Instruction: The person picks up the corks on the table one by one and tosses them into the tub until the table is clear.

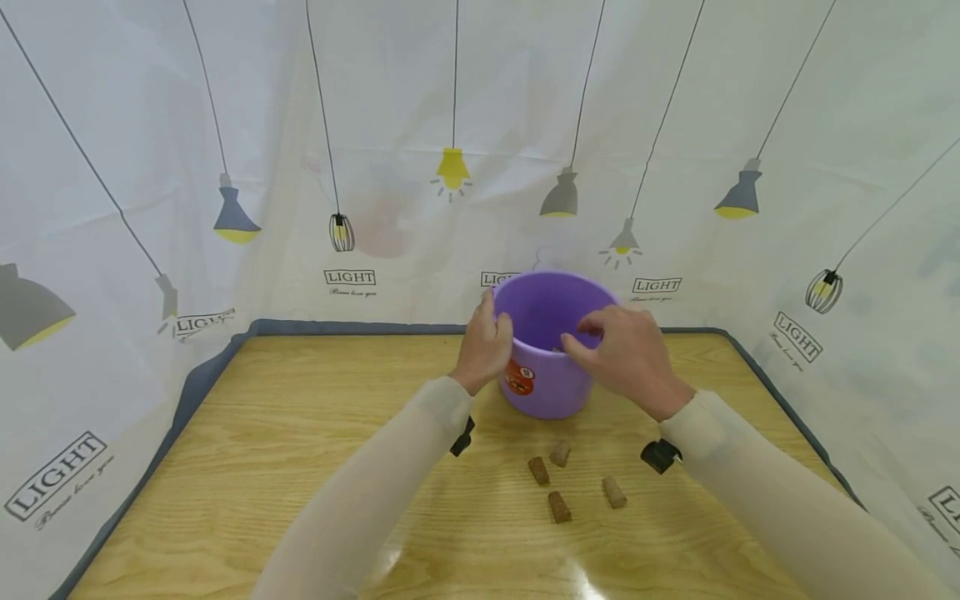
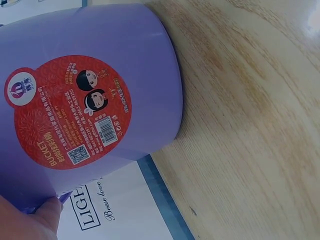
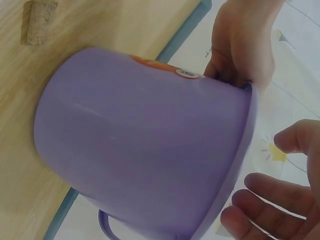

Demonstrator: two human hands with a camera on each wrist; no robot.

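A purple plastic bucket point(image 1: 546, 387) with a round red label point(image 2: 75, 112) stands on the table. My left hand point(image 1: 483, 343) grips its rim on the left side, and the right wrist view also shows that hand point(image 3: 243, 47) at the rim. Over the right part of the opening is my right hand point(image 1: 628, 354), its fingers spread and slightly bent. Nothing shows between those fingers point(image 3: 272, 192) in the right wrist view. Several corks lie in front of the bucket: a dark one point(image 1: 558, 507), another dark one point(image 1: 538, 470), a pale one point(image 1: 613, 492) and a greyish one point(image 1: 560, 453). The bucket's floor is hidden.
The wood-grain table point(image 1: 315, 433) carries all of this. A white cloth point(image 1: 405, 100) printed with lamps hangs behind and at both sides, with a blue-grey border point(image 1: 360, 327) along the table's edge. A bucket handle point(image 3: 106, 225) hangs on the outside.
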